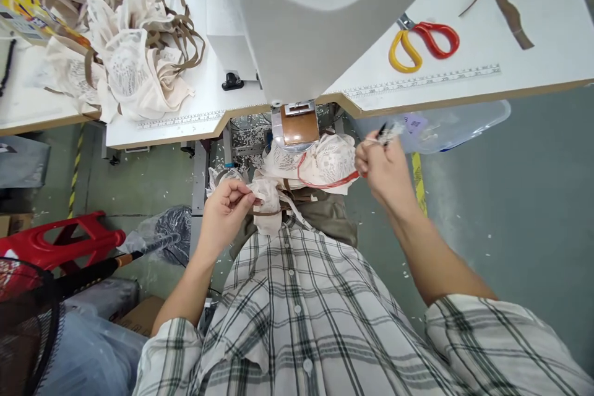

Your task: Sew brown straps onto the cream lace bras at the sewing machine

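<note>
My left hand (227, 207) pinches the edge of a cream lace bra (268, 197) over my lap. Brown and white straps hang from the garment. Part of the same cream lace fabric (331, 158), with moulded cups, lies under the front of the sewing machine (299, 127). To the right, my right hand (387, 164) is closed around what looks like thread snips (381, 131), mostly hidden, with a dark tip showing. A red cord (325, 185) runs from that hand across the bra. Pale wisps show beside the fingers.
Cream bras with brown straps (134, 68) are heaped on the left of the white table (204, 114). Scissors with red and yellow handles (420, 43) and a brown strip (510, 12) lie right. A clear plastic bin (464, 127) sits below; a red stool (69, 238) stands left.
</note>
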`<action>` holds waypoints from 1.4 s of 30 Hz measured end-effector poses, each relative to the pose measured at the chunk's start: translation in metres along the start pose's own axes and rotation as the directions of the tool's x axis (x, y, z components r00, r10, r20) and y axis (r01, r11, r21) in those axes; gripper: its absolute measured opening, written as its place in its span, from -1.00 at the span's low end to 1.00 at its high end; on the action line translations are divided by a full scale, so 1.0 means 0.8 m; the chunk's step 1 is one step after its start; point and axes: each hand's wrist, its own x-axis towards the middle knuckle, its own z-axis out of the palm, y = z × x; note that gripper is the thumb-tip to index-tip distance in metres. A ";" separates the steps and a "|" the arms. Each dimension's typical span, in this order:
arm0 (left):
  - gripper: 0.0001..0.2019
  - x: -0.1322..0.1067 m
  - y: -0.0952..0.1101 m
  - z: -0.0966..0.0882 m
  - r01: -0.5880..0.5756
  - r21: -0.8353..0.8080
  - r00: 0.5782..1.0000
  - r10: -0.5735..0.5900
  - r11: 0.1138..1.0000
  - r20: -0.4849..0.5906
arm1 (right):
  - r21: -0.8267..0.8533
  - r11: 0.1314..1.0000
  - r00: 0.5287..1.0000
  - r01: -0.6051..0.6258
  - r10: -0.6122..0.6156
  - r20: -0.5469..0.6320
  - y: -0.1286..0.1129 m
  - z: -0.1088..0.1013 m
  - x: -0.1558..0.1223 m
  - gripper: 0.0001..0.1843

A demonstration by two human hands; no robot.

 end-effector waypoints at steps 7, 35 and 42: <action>-0.90 -0.002 -0.005 0.010 -0.126 0.156 0.987 0.140 0.980 -0.081 | -0.360 0.933 0.895 0.010 0.152 0.420 -0.021 0.055 -0.063 -0.66; -0.89 -0.008 -0.006 0.021 -0.160 0.290 0.970 0.204 0.944 -0.129 | -0.156 0.983 0.858 -0.097 0.162 0.487 -0.026 0.117 -0.074 -0.63; -0.87 -0.006 -0.007 0.018 -0.074 0.143 0.988 0.093 0.987 -0.127 | 0.259 0.935 0.929 -0.243 0.148 0.338 -0.034 0.092 -0.069 -0.64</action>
